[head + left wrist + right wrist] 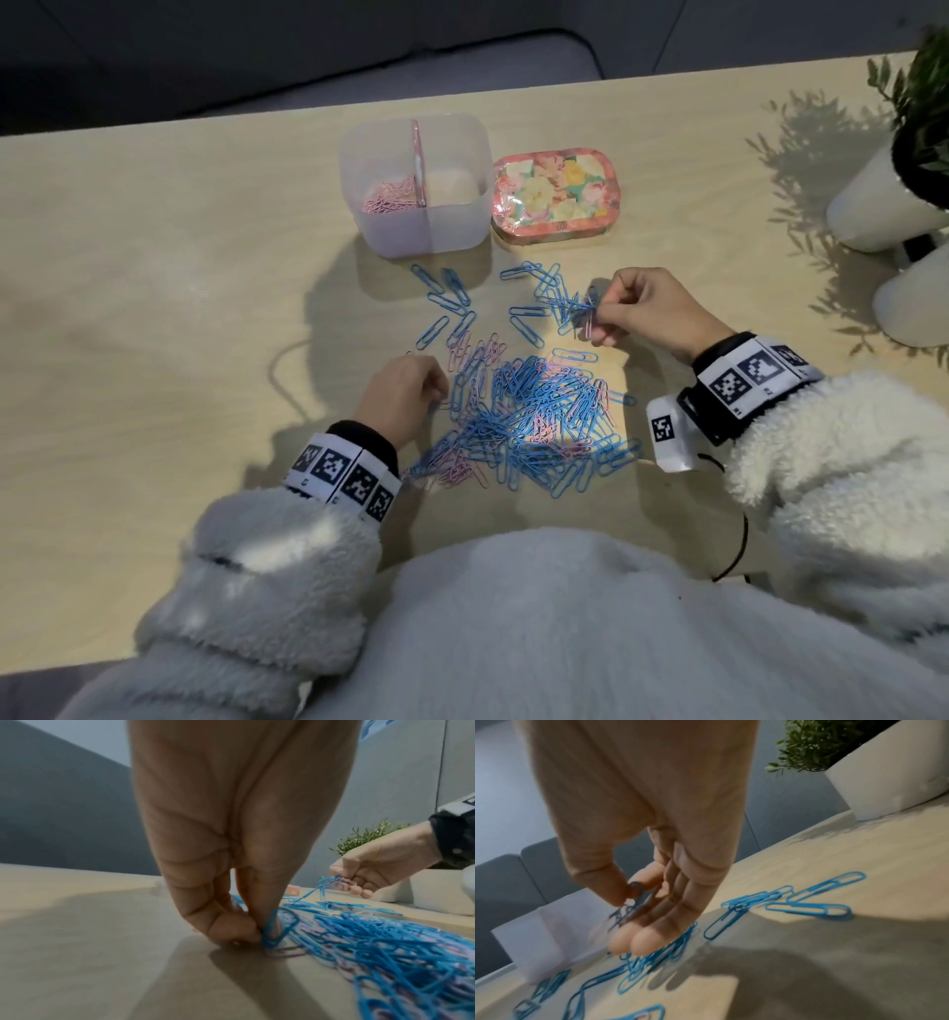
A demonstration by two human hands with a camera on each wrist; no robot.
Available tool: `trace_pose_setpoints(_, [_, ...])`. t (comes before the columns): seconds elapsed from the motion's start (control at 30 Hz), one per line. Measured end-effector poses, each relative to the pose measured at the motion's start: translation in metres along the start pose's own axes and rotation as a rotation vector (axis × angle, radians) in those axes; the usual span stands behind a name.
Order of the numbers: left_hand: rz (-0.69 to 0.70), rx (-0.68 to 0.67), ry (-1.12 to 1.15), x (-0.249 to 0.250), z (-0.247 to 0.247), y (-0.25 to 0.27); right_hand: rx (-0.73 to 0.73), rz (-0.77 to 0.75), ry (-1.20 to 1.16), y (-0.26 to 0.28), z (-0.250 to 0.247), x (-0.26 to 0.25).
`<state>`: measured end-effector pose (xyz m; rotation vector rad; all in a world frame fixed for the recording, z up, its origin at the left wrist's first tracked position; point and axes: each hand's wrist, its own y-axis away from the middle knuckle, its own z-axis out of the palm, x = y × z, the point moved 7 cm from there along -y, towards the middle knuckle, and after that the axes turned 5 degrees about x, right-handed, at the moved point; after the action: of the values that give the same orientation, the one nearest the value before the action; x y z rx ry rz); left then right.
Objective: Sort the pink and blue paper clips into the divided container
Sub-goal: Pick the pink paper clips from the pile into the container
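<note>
Pinching a small tangle of thin blue wire clips (577, 307), the right hand (644, 313) hovers just off the table, nearer the divided container (411, 226) lying straight ahead. The left hand (403, 393) pinches one blue clip (275, 931) at the mixed heap's (534, 416) edge. Translucent plastic, the container has pink clips (390, 198) in its left compartment.

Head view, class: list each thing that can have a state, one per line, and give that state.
Divided container: open; left compartment holds pink clips, right looks empty.
Floral tin: lid on.
Mixed clip pile: unsorted on the table.
Left hand: pinches a blue clip at the pile's edge.
Right hand: pinches a few clips.
</note>
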<state>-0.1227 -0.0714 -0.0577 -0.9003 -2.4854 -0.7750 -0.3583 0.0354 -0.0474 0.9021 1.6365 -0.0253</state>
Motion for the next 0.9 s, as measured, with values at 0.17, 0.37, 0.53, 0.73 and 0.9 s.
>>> trace_pose_setpoints(0.17, [-0.004, 0.158, -0.074, 0.001, -0.011, -0.006, 0.214, -0.174, 0.612, 0.006, -0.005, -0.015])
trace_pose_setpoints(0.37, [0.026, 0.172, -0.102, 0.026, 0.003, -0.018, 0.02, -0.538, 0.874, 0.018, 0.063, -0.045])
trace_pose_setpoints(0.53, [-0.039, 0.161, -0.031, 0.021, 0.006, -0.015, -0.349, -0.542, 0.979, 0.009, 0.116, -0.031])
trace_pose_setpoints(0.73, [-0.071, 0.117, 0.008, 0.0, 0.004, -0.003, -0.393, -0.601, 1.022, 0.008, 0.125, -0.034])
trace_pose_setpoints(0.9, [-0.089, 0.235, 0.07, 0.003, -0.007, -0.016, -0.401, -0.635, 1.042, 0.011, 0.131, -0.04])
